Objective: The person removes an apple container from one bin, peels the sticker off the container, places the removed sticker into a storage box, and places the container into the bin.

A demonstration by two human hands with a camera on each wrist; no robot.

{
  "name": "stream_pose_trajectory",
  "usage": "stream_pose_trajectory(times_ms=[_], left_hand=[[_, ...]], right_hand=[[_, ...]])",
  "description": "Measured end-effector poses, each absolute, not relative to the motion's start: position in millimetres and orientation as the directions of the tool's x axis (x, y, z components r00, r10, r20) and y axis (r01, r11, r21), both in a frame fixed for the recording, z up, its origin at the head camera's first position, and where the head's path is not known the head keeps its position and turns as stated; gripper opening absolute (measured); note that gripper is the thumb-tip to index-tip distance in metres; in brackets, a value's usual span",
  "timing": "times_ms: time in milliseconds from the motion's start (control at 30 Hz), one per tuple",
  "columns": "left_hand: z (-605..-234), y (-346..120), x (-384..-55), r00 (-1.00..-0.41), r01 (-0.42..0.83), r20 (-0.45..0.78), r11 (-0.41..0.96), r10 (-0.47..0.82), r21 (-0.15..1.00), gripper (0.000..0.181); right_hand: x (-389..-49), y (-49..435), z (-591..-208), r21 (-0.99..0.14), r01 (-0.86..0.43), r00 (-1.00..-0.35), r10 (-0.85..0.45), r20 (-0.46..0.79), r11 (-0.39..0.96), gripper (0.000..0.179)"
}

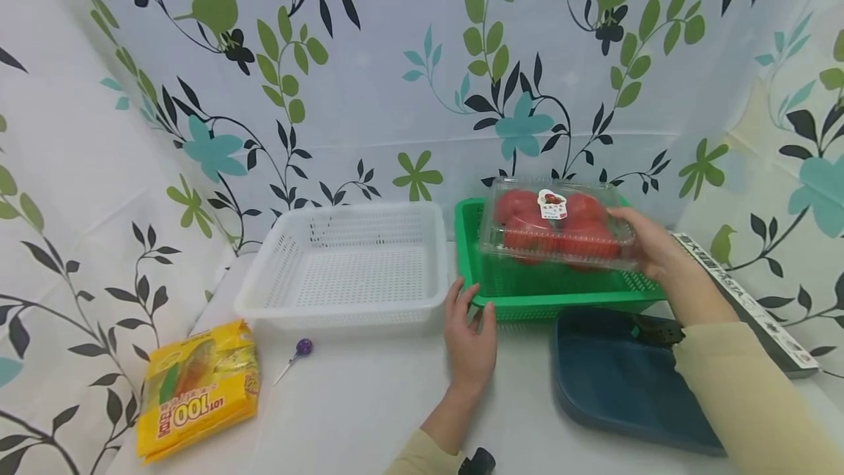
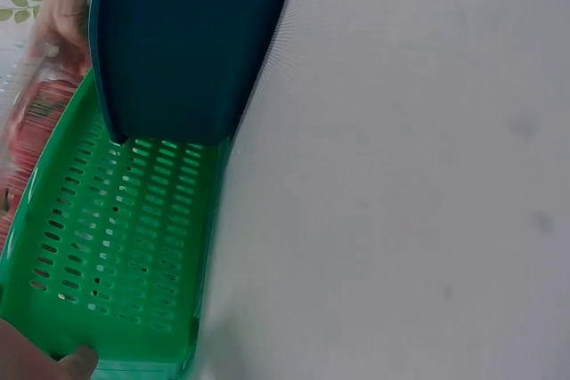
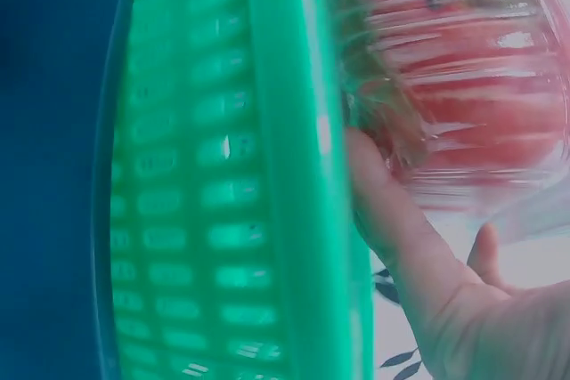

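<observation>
My right hand (image 1: pixel 649 248) grips the right end of a clear plastic box of tomatoes (image 1: pixel 557 222). A white label sits on its lid. The box is tilted over the back of a green basket (image 1: pixel 527 306); in the right wrist view, the fingers lie under the clear box (image 3: pixel 481 86), beside the green rim (image 3: pixel 298 175). My left hand (image 1: pixel 471 343) touches the green basket's front left corner with relaxed fingers. In the left wrist view, its fingertips show at the basket's near end (image 2: pixel 116 367). Whether the box touches the basket is unclear.
Left of the green basket stands a white basket (image 1: pixel 343 314). A purple lollipop (image 1: pixel 303 347) and a yellow packet (image 1: pixel 201 391) lie at front left. A dark blue tray (image 1: pixel 626 380) sits at front right, beside a long black-and-white box (image 1: pixel 745 299). Patterned cloth (image 1: pixel 369 94) hangs behind.
</observation>
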State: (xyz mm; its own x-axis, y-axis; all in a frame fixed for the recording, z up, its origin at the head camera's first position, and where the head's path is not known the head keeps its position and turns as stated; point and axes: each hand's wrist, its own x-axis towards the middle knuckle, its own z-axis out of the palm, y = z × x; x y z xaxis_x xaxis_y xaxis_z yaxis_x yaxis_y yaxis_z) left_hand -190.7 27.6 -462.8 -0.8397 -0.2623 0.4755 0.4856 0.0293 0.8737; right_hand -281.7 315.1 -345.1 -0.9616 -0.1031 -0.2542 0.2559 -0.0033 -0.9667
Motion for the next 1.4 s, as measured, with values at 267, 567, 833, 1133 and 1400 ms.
stream_pose_trajectory(times_ms=[267,567,833,1133,1400], left_hand=[[-451.3,17.1,-184.5,-0.897,0.420,0.413,-0.009,-0.157,0.908,0.048],[-427.6,-11.2,-166.5,-0.943,0.331,0.330,-0.023,-0.034,0.943,0.057],[-413.0,-52.3,-156.4,-0.941,0.334,0.337,-0.117,0.010,0.935,0.051],[-393.6,-98.4,-155.0,-0.936,0.339,0.348,-0.132,0.052,0.931,0.054],[-390.8,-128.9,-152.8,-0.942,0.316,0.317,-0.033,0.108,0.948,0.055]], right_hand=[[-258.8,299.9,-330.0,-0.972,0.226,-0.972,-0.086,-0.220,-0.065,0.037],[-236.6,276.7,-320.8,-0.985,0.166,-0.982,-0.099,-0.160,-0.056,0.047],[-213.2,255.9,-319.1,-0.985,0.151,-0.979,-0.151,-0.137,-0.085,0.033],[-191.1,221.2,-320.3,-0.990,0.139,-0.984,-0.117,-0.138,0.003,0.035],[-174.0,195.3,-325.6,-0.990,0.143,-0.983,-0.120,-0.140,-0.014,0.032]])
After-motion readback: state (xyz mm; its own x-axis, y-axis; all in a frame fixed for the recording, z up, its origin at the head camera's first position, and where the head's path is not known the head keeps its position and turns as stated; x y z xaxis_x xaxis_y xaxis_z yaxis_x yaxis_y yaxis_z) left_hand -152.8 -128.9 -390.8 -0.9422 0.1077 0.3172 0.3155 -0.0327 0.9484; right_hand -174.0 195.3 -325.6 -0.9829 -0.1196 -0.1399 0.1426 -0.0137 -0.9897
